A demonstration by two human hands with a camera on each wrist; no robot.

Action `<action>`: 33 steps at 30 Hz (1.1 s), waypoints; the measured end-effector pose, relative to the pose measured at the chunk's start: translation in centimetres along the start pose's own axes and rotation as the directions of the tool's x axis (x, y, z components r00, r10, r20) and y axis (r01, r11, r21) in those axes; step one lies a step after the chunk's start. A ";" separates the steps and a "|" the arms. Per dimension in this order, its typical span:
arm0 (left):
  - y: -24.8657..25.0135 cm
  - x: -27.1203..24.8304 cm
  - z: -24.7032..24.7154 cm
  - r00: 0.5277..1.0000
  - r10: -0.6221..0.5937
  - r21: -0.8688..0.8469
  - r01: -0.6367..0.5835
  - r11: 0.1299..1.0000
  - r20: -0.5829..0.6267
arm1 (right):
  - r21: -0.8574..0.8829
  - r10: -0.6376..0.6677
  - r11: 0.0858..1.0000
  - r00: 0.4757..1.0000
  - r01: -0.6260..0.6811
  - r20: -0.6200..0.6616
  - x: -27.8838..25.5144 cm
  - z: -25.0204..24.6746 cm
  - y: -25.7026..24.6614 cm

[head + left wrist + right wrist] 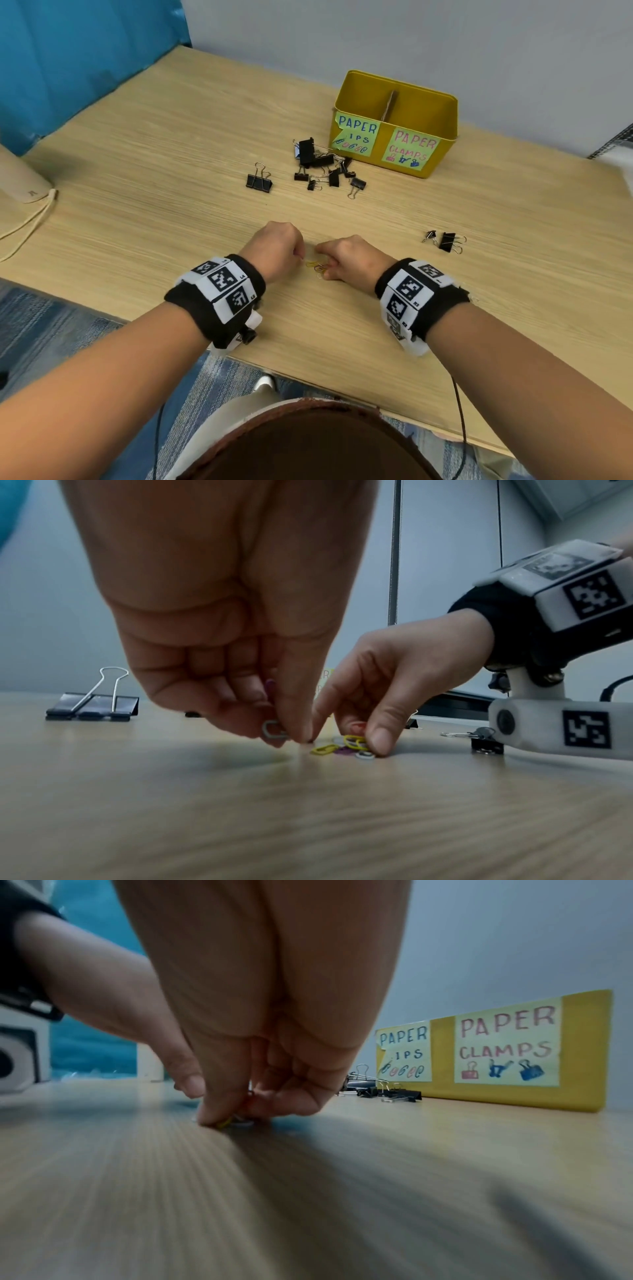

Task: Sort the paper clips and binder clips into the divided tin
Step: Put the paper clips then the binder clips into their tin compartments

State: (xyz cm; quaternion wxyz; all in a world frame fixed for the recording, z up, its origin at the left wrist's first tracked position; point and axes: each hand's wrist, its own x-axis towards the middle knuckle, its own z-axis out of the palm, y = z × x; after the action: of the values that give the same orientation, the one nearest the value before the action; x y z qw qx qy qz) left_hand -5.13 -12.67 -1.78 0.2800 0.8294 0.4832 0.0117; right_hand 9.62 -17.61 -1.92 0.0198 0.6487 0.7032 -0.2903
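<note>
A small heap of coloured paper clips [317,266] [346,746] lies on the wooden table between my hands. My left hand [301,255] [287,735] pinches a grey paper clip [274,730] just above the table, and a purple one [270,687] is tucked in its curled fingers. My right hand [323,270] [349,731] [236,1115] pinches clips in the heap, thumb and fingertips down on the table. Black binder clips [322,164] [383,1089] lie piled in front of the yellow divided tin [385,145] [582,1056]. Its left half is labelled for paper clips, its right for paper clamps.
One binder clip [259,181] [92,706] lies left of the pile, and two more [445,240] lie to the right of my hands. A cream lamp base [24,181] with a cord stands at the table's left edge. The grey wall runs behind the tin.
</note>
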 end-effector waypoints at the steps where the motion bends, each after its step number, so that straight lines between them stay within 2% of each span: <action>1: 0.0 0.0 0.1 1.000 -0.002 0.004 0.002 1.000 0.006 | -0.028 -0.004 1.000 1.000 0.004 -0.001 0.2 0.0 0.0; 6: 0.0 0.1 0.0 1.000 -0.015 -0.005 0.015 1.000 0.017 | -0.072 -0.026 0.997 1.000 0.025 -0.013 0.4 -0.1 -0.1; 12: 0.4 0.2 0.3 0.999 -0.005 -0.015 0.006 1.000 0.053 | -0.189 0.007 0.982 0.999 0.001 0.041 0.8 0.3 -0.5; 18: 0.0 -0.3 0.0 0.998 0.005 -0.025 -0.004 1.000 0.058 | -0.170 -0.015 0.985 1.000 0.016 0.009 0.3 0.8 -0.4; 26: -0.1 -0.6 1.0 0.999 -0.017 0.090 0.015 0.996 0.029 | -0.126 -0.022 0.992 1.000 0.020 -0.015 0.1 0.8 -0.3; 29: -0.1 -0.7 1.2 0.997 -0.004 0.088 -0.002 0.996 0.074 | -0.114 -0.019 0.993 1.000 0.017 -0.016 0.1 0.8 -0.2; 33: 0.0 -0.7 1.6 0.988 0.031 0.185 -0.060 0.981 0.152 | -0.110 -0.022 0.994 1.000 0.021 -0.013 -0.1 0.9 -0.3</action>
State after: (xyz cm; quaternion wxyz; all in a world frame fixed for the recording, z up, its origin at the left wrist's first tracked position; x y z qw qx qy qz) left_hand -5.08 -13.97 -2.98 0.2347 0.8617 0.4408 -0.0896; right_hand 9.08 -18.04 -2.50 0.0473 0.6411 0.7252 -0.2465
